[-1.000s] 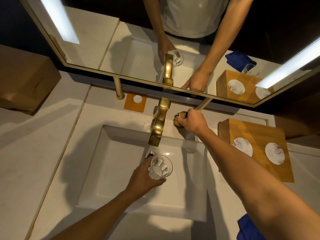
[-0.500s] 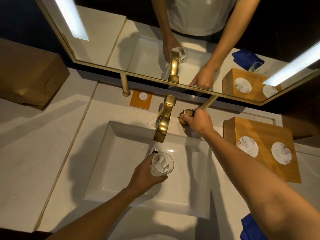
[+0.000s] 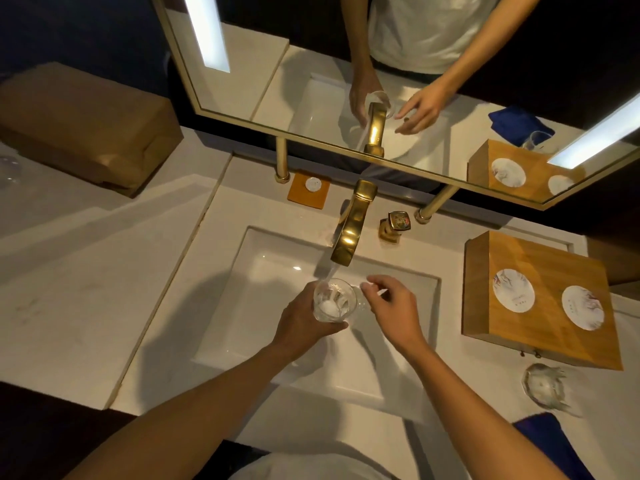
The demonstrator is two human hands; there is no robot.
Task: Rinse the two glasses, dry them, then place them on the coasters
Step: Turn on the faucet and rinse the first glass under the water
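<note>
Rinsing first glass (image 3: 334, 301) over sink (image 3: 242, 306) near its back edge under running faucet (image 3: 350, 230), left hand (image 3: 304, 320) wrapped around it, right hand (image 3: 391, 306) loose-fingered, empty, just beside; next probably needs swirling, emptying.

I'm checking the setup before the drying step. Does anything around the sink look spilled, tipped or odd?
Nothing stands out. Water from the faucet runs into the glass held by the left hand over the basin. The second glass stands upright; both coasters lie flat.
</note>
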